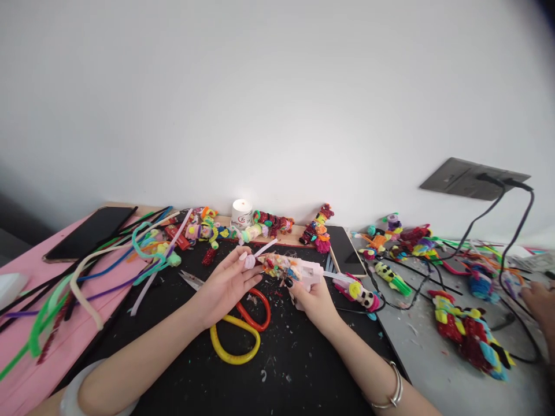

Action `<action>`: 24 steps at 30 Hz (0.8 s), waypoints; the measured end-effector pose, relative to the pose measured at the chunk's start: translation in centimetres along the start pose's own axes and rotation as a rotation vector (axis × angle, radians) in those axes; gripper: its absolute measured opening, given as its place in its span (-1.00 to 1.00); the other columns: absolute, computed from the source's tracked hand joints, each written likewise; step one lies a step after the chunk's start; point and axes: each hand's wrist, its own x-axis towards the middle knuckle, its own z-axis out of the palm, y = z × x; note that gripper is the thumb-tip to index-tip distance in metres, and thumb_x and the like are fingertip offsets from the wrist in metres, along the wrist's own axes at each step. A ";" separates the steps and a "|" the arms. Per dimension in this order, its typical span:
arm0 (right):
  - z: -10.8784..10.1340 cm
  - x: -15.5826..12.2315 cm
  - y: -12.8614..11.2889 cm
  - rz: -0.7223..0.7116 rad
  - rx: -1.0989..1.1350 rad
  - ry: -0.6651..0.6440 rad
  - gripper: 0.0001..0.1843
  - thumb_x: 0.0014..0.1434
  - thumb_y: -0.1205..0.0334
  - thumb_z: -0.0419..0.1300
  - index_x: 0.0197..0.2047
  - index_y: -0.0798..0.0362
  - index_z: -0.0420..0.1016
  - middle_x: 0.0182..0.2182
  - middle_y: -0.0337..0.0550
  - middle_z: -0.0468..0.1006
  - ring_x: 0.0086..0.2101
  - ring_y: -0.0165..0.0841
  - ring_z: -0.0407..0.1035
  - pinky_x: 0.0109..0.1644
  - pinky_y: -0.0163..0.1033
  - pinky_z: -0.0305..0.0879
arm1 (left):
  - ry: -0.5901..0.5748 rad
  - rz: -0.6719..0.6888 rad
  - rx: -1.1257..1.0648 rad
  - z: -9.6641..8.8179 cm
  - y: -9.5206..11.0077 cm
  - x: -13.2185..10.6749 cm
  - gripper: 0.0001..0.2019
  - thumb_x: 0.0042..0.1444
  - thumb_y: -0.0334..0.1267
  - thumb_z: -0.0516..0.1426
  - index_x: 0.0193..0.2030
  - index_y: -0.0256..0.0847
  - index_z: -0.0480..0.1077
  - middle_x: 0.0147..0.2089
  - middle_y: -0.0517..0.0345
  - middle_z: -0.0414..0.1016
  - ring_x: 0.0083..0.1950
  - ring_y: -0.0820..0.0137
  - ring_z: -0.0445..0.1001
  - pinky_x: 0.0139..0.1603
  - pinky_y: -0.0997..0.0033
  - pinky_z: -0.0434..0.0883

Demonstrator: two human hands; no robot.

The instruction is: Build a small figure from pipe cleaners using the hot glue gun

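In the middle of the view, my left hand point(221, 286) pinches a small coiled pale lilac pipe cleaner point(250, 262) between thumb and fingers; its straight end sticks up to the right. My right hand point(314, 303) is wrapped round a pale pink hot glue gun point(309, 270). A clear glue stick point(340, 278) comes out of its back. Colourful fuzz and dried glue cover the front of the gun, and its nozzle points left, close to the coil. Whether the two touch I cannot tell. Below my hands, scissors with red and yellow handles point(234, 358) lie on the black mat point(303, 375).
Pipe cleaners point(82, 289) and a dark phone point(91, 234) lie on the pink surface at left. Several pipe-cleaner dolls point(318, 228) and a paper cup point(241, 214) line the wall. Black cords point(520, 231) run from the outlet. Another person's hand point(540, 303) is far right.
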 end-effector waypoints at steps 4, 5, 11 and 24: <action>-0.1 -0.1 0.4 0.067 0.017 -0.016 -0.59 0.04 -0.02 0.26 -0.11 0.06 0.49 -0.62 -0.31 0.37 -0.68 -0.48 0.11 -0.65 -0.38 0.08 | 0.007 -0.005 0.002 0.1 0.0 -0.1 -0.85 0.07 -0.33 0.23 -0.20 -0.10 0.39 -0.28 0.22 0.51 -0.14 0.38 0.52 -0.02 0.35 0.37; -0.1 -0.1 0.5 0.073 0.020 -0.023 -0.59 0.05 -0.03 0.25 -0.12 0.07 0.49 -0.64 -0.33 0.35 -0.69 -0.51 0.06 -0.66 -0.39 0.04 | 0.008 -0.006 0.002 0.1 0.0 -0.1 -0.85 0.07 -0.33 0.23 -0.20 -0.10 0.39 -0.29 0.22 0.51 -0.14 0.38 0.52 -0.02 0.35 0.37; -0.2 -0.1 0.7 0.072 0.004 -0.012 -0.57 0.04 -0.05 0.25 -0.13 0.09 0.48 -0.62 -0.32 0.35 -0.67 -0.51 0.04 -0.65 -0.38 0.03 | 0.005 -0.003 0.004 0.0 0.0 -0.1 -0.84 0.06 -0.32 0.23 -0.20 -0.10 0.39 -0.28 0.22 0.50 -0.13 0.37 0.52 -0.01 0.35 0.36; -0.3 -0.1 0.7 0.062 -0.006 -0.029 -0.57 0.06 -0.03 0.24 -0.10 0.10 0.49 -0.64 -0.34 0.31 -0.67 -0.52 0.04 -0.65 -0.40 0.02 | 0.004 0.002 -0.012 0.0 0.0 -0.1 -0.84 0.07 -0.31 0.23 -0.20 -0.10 0.38 -0.29 0.23 0.48 -0.13 0.38 0.51 0.00 0.34 0.36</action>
